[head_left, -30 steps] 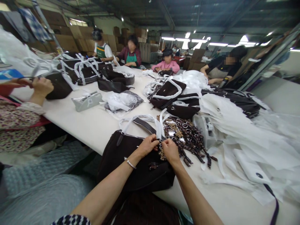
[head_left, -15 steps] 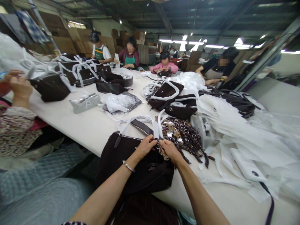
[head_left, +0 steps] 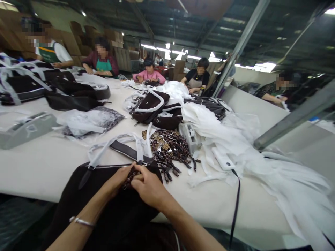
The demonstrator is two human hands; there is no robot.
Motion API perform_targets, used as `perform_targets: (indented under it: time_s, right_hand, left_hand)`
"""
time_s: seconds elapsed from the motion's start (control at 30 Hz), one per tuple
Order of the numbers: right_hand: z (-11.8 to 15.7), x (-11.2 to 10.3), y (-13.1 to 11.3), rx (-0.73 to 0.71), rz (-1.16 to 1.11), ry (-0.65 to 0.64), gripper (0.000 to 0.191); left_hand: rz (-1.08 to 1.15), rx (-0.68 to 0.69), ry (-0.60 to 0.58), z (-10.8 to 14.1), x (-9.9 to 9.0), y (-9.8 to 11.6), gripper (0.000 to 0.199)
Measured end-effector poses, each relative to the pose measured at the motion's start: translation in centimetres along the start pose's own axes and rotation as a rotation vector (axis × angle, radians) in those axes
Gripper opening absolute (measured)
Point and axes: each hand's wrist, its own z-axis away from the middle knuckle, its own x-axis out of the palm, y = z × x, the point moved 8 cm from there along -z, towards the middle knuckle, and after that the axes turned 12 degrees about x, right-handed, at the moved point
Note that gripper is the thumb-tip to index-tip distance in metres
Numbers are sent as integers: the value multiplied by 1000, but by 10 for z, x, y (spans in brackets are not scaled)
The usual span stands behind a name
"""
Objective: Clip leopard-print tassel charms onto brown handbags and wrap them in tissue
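Note:
A dark brown handbag (head_left: 115,212) lies before me, its handles (head_left: 101,153) wrapped in white. Both my hands meet at its top edge, near the foot of a handle. My left hand (head_left: 121,179) is closed around a patterned brown charm (head_left: 129,177), partly hidden by the fingers. Beside it my right hand (head_left: 149,186) is closed, its fingertips pressed against the charm and the bag's top; the exact grip is hidden. Just beyond the bag is a pile of similar charms (head_left: 170,146), brown and leopard-patterned with metal rings. A dark leather strap (head_left: 124,150) crosses behind the handles.
More dark bags (head_left: 154,108) are heaped beyond the charms. White wrapping sheets (head_left: 222,136) spread rightward, with a white device (head_left: 222,158) and its dark cord on them. At left are a grey holder (head_left: 28,129) and a plastic-wrapped bundle (head_left: 89,120). Several co-workers sit around the table (head_left: 31,170).
The view has swung right, so things appear further left. My right hand has come over beside the left, and the charm now shows between my hands at the bag's top.

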Motion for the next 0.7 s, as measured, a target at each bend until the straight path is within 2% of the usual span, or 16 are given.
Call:
perform_targets:
  time_s: [0.07,0.13,0.2,0.27,0.33,0.43,0.5,0.57,0.63,0.7]
  right_hand:
    - [15,6,-10,-104,231,9,45]
    - [30,9,-18,-184,357,-56,39]
    - [43,-3,-25,-240,404,-111,29]
    - [52,-39,-27,-241,422,-66,22]
    - [56,-95,-20,-175,498,90,19]
    - [65,-181,7,12,822,351,17]
    - [71,-212,31,81,1004,380,15]
    - [74,-222,54,59,1095,354,25]
    - [74,-219,77,9,1145,320,37]
    - [72,-214,95,-37,1168,321,33]
  left_hand:
    - [104,-20,-31,8,7,0,46]
    - [192,-15,-54,12,13,0,42]
    - [267,-31,-90,15,20,-3,38]
    - [306,-76,-105,17,25,-8,35]
    - [303,-114,-98,19,27,-11,36]
    - [260,-105,-68,22,28,-10,38]
    - [227,-77,-73,22,29,-8,38]
    - [173,-51,-77,21,28,-10,38]
    - [66,-9,-52,20,23,-11,40]
    - [-149,130,47,21,13,0,41]
